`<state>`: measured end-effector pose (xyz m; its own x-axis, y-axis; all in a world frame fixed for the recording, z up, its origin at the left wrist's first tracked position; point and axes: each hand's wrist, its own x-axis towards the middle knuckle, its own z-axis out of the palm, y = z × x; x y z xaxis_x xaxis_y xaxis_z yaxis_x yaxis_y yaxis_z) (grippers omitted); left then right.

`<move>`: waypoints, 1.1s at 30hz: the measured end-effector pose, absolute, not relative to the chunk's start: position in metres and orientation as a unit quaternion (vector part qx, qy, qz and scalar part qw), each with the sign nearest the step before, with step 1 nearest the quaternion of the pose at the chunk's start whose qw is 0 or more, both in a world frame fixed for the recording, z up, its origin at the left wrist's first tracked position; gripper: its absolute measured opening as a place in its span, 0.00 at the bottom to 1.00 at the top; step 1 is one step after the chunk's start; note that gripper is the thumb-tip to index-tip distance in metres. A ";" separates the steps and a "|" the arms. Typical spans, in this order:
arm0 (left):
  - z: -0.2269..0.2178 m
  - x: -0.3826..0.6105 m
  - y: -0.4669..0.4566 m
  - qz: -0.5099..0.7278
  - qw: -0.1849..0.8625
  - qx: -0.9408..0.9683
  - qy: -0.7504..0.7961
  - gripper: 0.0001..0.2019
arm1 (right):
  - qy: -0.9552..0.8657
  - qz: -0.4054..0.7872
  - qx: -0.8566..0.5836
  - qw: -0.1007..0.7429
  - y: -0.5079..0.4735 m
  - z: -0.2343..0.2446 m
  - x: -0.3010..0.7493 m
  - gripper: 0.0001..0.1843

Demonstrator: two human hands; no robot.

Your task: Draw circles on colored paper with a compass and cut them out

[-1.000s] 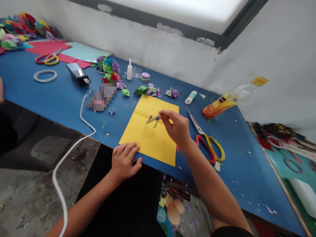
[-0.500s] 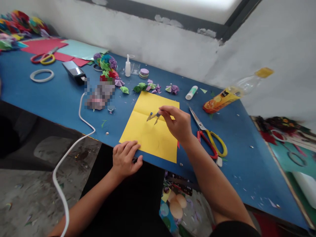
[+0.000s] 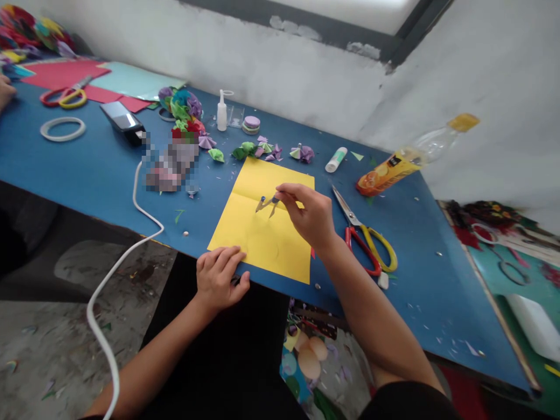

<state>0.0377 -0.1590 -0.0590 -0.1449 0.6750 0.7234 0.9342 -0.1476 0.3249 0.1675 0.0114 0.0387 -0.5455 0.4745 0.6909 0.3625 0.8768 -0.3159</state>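
Observation:
A sheet of yellow paper [image 3: 275, 233] with a crease across it lies on the blue table in front of me. My right hand [image 3: 308, 213] is closed, its fingertips pinching the top of a drawing compass [image 3: 268, 205] over the middle of the sheet. Whether the compass tips touch the paper I cannot tell. Faint curved marks show on the lower part of the sheet. My left hand [image 3: 221, 277] rests at the table's front edge, fingers stretched out onto the paper's lower left corner.
Large scissors [image 3: 367, 233] with red and yellow handles lie right of the paper. Behind are a glue stick [image 3: 336, 160], a tilted drink bottle [image 3: 411, 157] and paper flowers [image 3: 186, 111]. A white cable [image 3: 135, 186] hangs over the front edge. Another person's hand [image 3: 6, 91] shows at far left.
The view has shifted slightly, so everything sits a little further left and the other person's hand has come into sight. My hands, the compass and the paper keep nearly the same arrangement.

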 end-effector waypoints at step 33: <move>-0.062 0.039 -0.159 -0.436 0.136 -0.633 -0.625 0.12 | -0.877 0.098 -0.233 0.409 0.011 0.039 0.165 0.07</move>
